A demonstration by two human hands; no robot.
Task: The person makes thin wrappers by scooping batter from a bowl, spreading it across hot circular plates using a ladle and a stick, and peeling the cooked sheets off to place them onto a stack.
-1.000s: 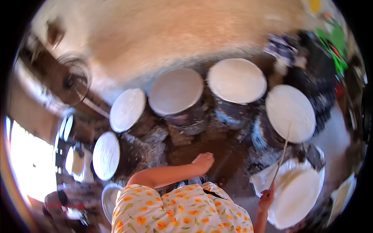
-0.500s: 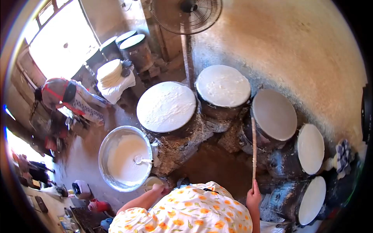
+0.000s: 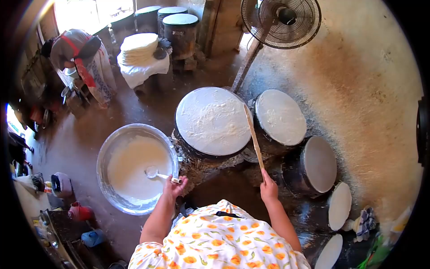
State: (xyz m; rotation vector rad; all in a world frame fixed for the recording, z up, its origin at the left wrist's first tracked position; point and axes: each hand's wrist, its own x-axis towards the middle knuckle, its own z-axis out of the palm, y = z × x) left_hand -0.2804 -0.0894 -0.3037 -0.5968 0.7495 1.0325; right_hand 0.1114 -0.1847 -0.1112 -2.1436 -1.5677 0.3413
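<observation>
My right hand (image 3: 268, 187) is closed round the lower end of a long flat wooden stick (image 3: 254, 136). The stick's far tip reaches the right edge of a large round griddle (image 3: 197, 127) coated with white batter. At the right rim of a wide metal basin (image 3: 102, 166), my left hand (image 3: 173, 188) has its fingers apart beside the handle of a ladle (image 3: 163, 176). Whether the fingers touch that handle is hard to tell. The ladle's bowl rests in the pale batter (image 3: 130, 166).
More round griddles curve along the wall: a white-coated one (image 3: 281, 119), a bare grey one (image 3: 320, 165) and others nearer me. A fan (image 3: 286, 17) stands behind. At the back left are a stack of white sheets (image 3: 138, 49) and a bending person (image 3: 80, 58).
The stick and my right hand have moved left, from the grey griddle to the large white-coated one. My left hand has risen from below the basin to the ladle handle. The view has shifted.
</observation>
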